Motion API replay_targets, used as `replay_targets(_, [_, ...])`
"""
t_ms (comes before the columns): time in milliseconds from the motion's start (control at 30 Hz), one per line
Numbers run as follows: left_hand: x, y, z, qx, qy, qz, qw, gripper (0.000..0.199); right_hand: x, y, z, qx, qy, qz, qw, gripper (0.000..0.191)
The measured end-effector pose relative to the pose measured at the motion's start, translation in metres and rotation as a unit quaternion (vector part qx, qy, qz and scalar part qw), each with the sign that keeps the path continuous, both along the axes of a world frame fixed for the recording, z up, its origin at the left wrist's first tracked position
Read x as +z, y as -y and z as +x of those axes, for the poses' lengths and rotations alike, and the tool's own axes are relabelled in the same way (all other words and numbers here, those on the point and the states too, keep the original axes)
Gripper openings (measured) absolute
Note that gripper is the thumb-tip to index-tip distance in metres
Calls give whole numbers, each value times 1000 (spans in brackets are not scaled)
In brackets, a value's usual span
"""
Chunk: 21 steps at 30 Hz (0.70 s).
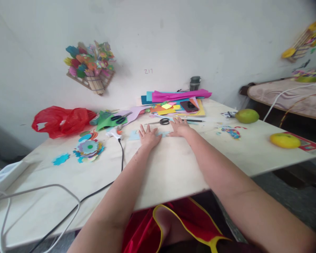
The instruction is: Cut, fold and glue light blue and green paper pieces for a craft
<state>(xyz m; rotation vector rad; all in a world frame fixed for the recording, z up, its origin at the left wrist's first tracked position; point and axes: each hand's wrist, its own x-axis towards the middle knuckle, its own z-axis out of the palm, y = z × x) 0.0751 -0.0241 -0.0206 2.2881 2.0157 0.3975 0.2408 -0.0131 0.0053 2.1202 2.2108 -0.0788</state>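
Note:
A light blue strip of paper or foam sheet [133, 135] lies flat on the white table [171, 168]. My left hand [149, 137] rests on its left part, fingers spread. Over the strip's right end lies my right hand [179, 127], palm down with the fingers stretched out. Just beyond my hands are scissors [164, 121] with black handles and a dark pen or pencil [193, 120]. Left of my left hand sits a white glue gun [113, 133] with a black cord. The middle of the strip is partly hidden by my hands.
Layered paper flowers [89, 147] and a red plastic bag [63, 121] are at the left. Coloured sheets [179, 95], a phone [189, 106] and a second pair of scissors [118, 118] lie at the back. Two mangoes [247, 116] stand right. Cables [68, 191] cross the front left.

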Motion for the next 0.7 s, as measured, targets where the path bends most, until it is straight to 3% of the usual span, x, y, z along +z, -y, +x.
replay_targets(400, [5, -2, -25, 39, -30, -48, 998, 56, -1, -1, 3, -4, -29, -32, 999, 95])
replay_targets(700, [6, 0, -23, 42, -28, -63, 997, 58, -3, 0, 5, 32, -69, -4, 997, 91])
